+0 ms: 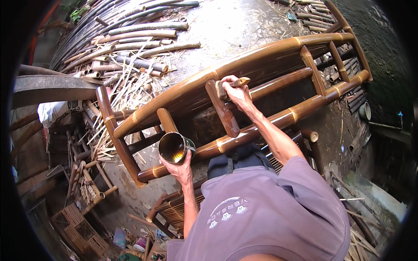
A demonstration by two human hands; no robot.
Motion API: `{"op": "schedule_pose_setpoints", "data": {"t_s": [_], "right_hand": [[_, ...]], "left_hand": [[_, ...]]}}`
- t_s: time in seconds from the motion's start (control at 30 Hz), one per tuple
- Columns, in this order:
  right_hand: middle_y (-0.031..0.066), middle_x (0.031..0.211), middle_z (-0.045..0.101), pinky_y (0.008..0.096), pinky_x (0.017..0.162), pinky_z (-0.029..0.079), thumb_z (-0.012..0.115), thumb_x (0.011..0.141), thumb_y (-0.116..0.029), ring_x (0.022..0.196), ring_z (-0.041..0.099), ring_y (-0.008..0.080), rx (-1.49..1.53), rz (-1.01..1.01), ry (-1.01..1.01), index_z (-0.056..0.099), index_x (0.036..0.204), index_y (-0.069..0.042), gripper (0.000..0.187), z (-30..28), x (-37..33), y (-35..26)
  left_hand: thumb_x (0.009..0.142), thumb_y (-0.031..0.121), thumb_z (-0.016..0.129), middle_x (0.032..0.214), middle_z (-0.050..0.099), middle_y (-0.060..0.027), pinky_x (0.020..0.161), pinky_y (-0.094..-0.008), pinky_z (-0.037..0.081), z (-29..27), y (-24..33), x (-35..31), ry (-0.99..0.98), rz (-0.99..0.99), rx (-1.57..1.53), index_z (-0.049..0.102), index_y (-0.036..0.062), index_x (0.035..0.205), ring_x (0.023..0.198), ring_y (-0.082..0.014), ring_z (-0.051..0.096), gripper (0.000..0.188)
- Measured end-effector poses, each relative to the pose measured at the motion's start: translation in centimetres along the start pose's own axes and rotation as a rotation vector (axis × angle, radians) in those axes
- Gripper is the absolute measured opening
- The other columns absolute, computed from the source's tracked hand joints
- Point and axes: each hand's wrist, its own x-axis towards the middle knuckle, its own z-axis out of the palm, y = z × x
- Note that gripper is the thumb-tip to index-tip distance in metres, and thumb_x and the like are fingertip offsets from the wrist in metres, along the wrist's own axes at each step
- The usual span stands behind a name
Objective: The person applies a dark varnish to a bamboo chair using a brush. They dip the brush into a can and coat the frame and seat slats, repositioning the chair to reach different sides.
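While my left hand [179,170] gripped the can [169,142], my right hand [237,95] held a brush [241,81] on the bamboo furniture [305,111] mid-frame; varnishing, I'd guess, so the next stroke needed light, even pressure.

Head-worn fisheye view, angled steeply down past the wearer's chest
The left of two side-by-side cameras faces forward and down: the shirt [283,206] looms closest at the lower edge, the left hand [180,168] and right hand [237,94] sit midway, at the bamboo frame [281,82], and the floor [226,26] with piled poles [143,34] lies farther off toward the top. Straight edges bend near the dark rim.
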Motion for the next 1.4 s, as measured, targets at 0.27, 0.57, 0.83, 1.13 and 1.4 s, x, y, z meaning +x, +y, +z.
{"op": "schedule_pose_setpoints", "data": {"t_s": [0.27,0.57,0.83,1.13,1.4], "right_hand": [[0.0086,0.093,0.068,0.0339,0.075,0.051,0.062,0.083,0.001,0.084,0.066,0.025,-0.327,-0.605,-0.528,0.065,0.098,-0.009,0.019,-6.5,-5.3,-0.4],[0.0083,0.086,0.066,0.0296,0.074,0.051,0.061,0.086,-0.001,0.078,0.064,0.0193,-0.47,-0.326,-0.54,0.062,0.096,-0.005,0.011,-6.7,-12.8,0.0],[0.0101,0.078,0.069,0.0411,0.062,0.053,0.061,0.074,-0.01,0.074,0.069,0.0295,-0.815,-0.416,-0.656,0.067,0.087,-0.013,0.014,1.4,-2.2,-1.2],[0.0118,0.088,0.061,0.0452,0.071,0.053,0.057,0.083,-0.009,0.081,0.064,0.0347,-0.778,-0.982,-0.659,0.061,0.096,-0.013,0.014,-0.5,-6.7,3.0],[-0.0012,0.083,0.064,0.0269,0.071,0.049,0.059,0.09,-0.011,0.082,0.058,0.0069,-0.254,-0.173,-0.225,0.067,0.097,-0.005,0.012,-5.6,-4.9,-1.7]], "left_hand": [[0.063,0.029,0.09,0.134,0.047,-0.0205,0.105,-0.0425,0.038,-1.3,-2.4,2.2,-0.081,0.075,-0.032,0.031,-0.0009,0.142,0.122,-0.0326,0.049,0.103],[0.062,0.03,0.09,0.133,0.047,-0.0216,0.105,-0.043,0.038,-3.7,-4.7,2.6,-0.096,0.094,-0.091,0.028,0.0005,0.144,0.123,-0.0335,0.049,0.106],[0.063,0.024,0.089,0.133,0.047,-0.0202,0.106,-0.043,0.037,-5.2,-6.2,3.6,-0.123,0.129,-0.095,0.03,0.001,0.142,0.123,-0.0333,0.048,0.102],[0.062,0.022,0.089,0.135,0.045,-0.0207,0.107,-0.0431,0.037,-5.6,-6.0,3.1,-0.083,0.077,-0.115,0.028,0.0011,0.143,0.125,-0.0342,0.047,0.103],[0.065,0.026,0.089,0.135,0.048,-0.0204,0.106,-0.0425,0.037,-3.3,-5.9,3.7,-0.093,0.094,-0.131,0.029,0.0015,0.144,0.123,-0.032,0.049,0.103]]}}
